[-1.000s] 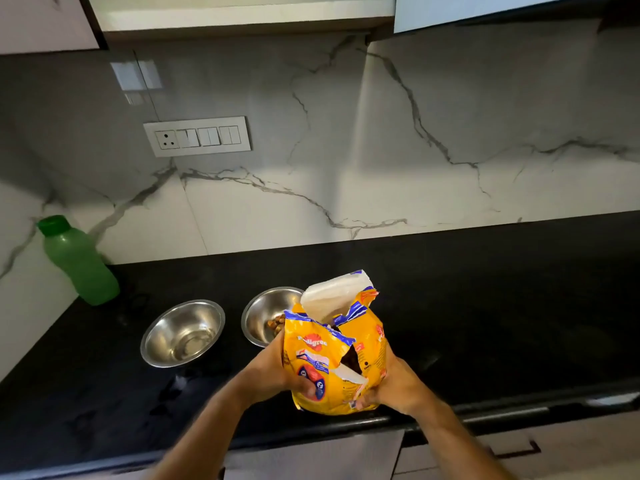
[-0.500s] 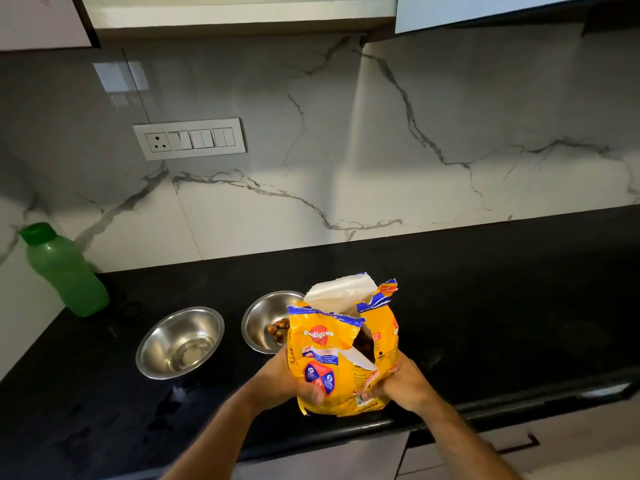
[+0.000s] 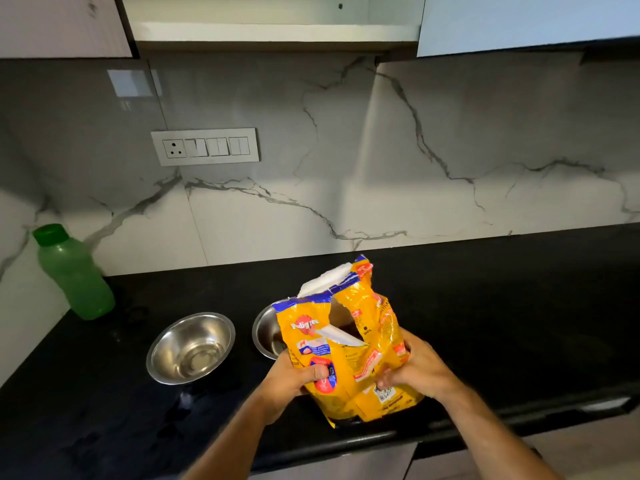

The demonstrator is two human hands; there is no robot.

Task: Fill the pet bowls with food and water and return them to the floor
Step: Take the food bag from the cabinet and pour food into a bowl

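Note:
A yellow pet food bag (image 3: pixel 346 344) with a torn-open top stands upright near the front edge of the black counter (image 3: pixel 485 306). My left hand (image 3: pixel 294 379) grips its left side and my right hand (image 3: pixel 415 370) grips its lower right side. Two steel bowls sit on the counter. The left bowl (image 3: pixel 192 346) holds what looks like a little water. The right bowl (image 3: pixel 266 332) is mostly hidden behind the bag, so its contents are out of sight. A green capped bottle (image 3: pixel 74 271) stands at the far left by the wall.
The marble backsplash (image 3: pixel 381 161) carries a switch and socket panel (image 3: pixel 206 147). Wall cabinets (image 3: pixel 519 19) hang overhead. Dark wet marks lie on the counter in front of the left bowl. Drawer fronts (image 3: pixel 346 465) run below the counter edge.
The bag has shifted slightly and now covers the kibble that was visible in the right bowl. My hands keep their hold on it. The view has tilted up a little.

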